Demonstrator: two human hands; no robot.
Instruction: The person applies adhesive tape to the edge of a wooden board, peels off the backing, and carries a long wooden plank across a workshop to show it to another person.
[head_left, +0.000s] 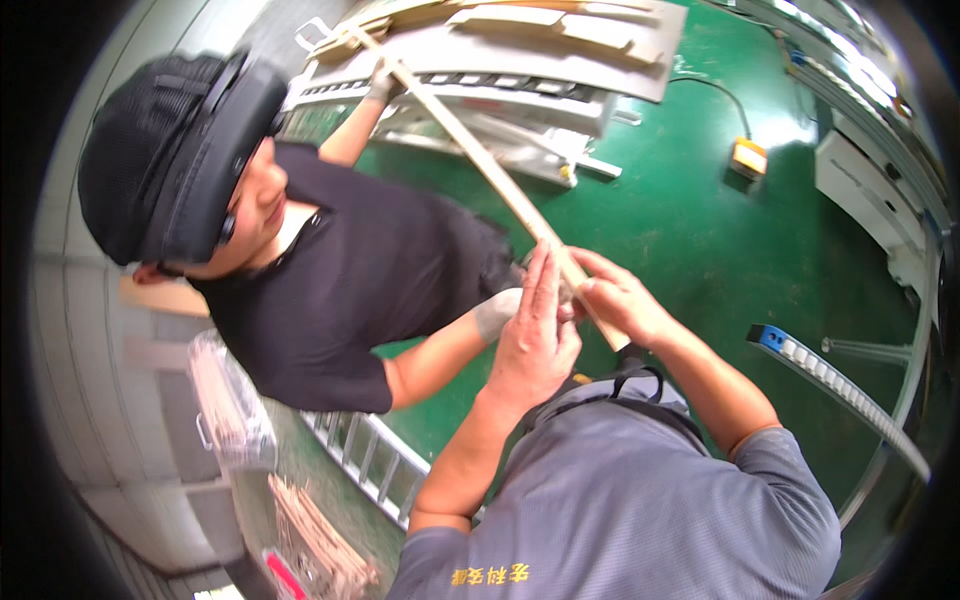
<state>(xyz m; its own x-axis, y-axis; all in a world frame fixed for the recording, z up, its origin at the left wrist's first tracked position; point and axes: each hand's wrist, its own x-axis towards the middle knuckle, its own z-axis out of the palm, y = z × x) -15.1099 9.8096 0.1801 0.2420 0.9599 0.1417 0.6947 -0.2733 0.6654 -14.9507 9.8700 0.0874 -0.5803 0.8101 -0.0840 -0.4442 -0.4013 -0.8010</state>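
Note:
A long, narrow wooden strip (pixel 480 158) slants from the upper left down to my waist. My right hand (pixel 622 298) grips its near end, thumb on top and fingers around the edge. Beside the strip, my left hand (pixel 538 340) has its fingers stretched out straight, lying against the wood's left side. A co-worker in a black shirt faces the strip from the left. One gloved hand (pixel 387 82) of theirs is at the strip's far part; their other gloved hand (pixel 497 312) is close behind my left hand, its fingers mostly hidden.
A white-topped table (pixel 650 50) with wooden pieces stands at the back. On the green floor sits a yellow foot pedal (pixel 748 158) with a cable. A curved-looking roller rail (pixel 830 375) is on my right. Bundled wooden sticks (pixel 315 530) and a ladder-like metal frame (pixel 375 455) lie at lower left.

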